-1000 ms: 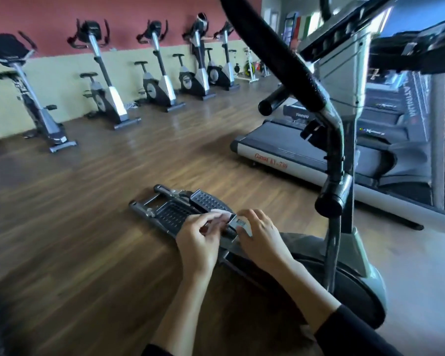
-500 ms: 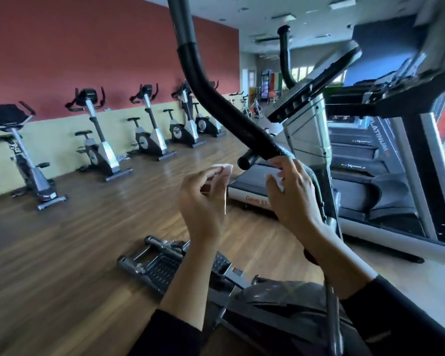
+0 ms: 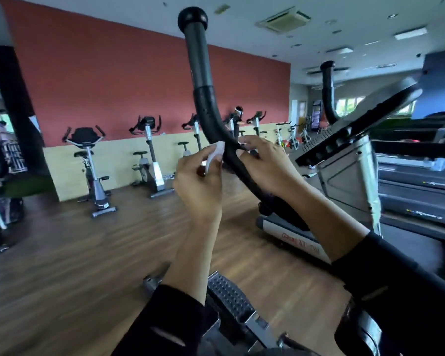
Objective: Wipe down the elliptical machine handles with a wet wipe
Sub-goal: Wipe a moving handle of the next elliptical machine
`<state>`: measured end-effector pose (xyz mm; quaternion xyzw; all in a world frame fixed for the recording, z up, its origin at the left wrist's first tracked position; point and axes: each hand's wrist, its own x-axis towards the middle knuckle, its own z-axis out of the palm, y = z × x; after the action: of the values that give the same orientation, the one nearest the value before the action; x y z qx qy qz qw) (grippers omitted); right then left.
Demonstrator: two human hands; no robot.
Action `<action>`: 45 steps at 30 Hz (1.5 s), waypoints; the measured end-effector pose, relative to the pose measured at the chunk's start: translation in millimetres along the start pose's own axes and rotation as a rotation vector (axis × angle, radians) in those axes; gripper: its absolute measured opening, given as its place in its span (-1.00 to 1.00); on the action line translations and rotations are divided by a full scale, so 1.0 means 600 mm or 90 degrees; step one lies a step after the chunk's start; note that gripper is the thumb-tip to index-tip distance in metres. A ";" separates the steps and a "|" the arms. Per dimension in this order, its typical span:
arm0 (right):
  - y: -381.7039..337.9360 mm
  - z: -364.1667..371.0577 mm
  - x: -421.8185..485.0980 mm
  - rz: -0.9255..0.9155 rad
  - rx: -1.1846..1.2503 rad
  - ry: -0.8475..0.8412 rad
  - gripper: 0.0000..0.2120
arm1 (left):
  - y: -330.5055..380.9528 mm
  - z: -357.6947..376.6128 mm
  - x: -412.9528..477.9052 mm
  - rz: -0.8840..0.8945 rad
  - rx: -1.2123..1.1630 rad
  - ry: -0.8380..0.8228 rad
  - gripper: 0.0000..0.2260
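Where the near handle bends, the wet wipe sits against its left side, white and bunched. Left hand pinches the wipe between thumb and fingers, just beside the bar. Right hand is on the other side, fingers curled over the handle at the same height; can't tell if it also holds a wipe end. Hands close, bar between them. Far handle rises behind the tilted console. Pedal below the forearms. Treadmill to the right, exercise bikes lined along the red wall, wooden floor.
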<state>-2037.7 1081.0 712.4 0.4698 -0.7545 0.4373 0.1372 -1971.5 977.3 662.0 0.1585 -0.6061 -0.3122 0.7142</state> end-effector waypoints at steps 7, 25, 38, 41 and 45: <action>0.019 -0.012 0.078 -0.048 0.136 -0.108 -0.69 | 0.005 0.057 0.027 -0.002 0.015 0.073 -0.83; 0.043 0.014 0.161 -0.059 0.432 -0.191 -0.63 | 0.023 0.095 0.141 0.033 -0.021 0.168 -0.90; 0.065 0.026 0.193 -0.095 0.578 -0.229 -0.59 | 0.045 0.107 0.164 0.047 0.029 0.172 -0.88; 0.069 0.034 0.198 -0.089 0.630 -0.245 -0.56 | 0.053 0.114 0.167 0.047 0.065 0.165 -0.88; 0.075 0.044 0.201 -0.086 0.672 -0.272 -0.54 | 0.042 0.104 0.121 0.032 0.178 0.148 -0.79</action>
<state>-2132.6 997.0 747.5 0.5997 -0.4130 0.6405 -0.2439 -2020.0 959.2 746.2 0.2761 -0.5603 -0.1870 0.7582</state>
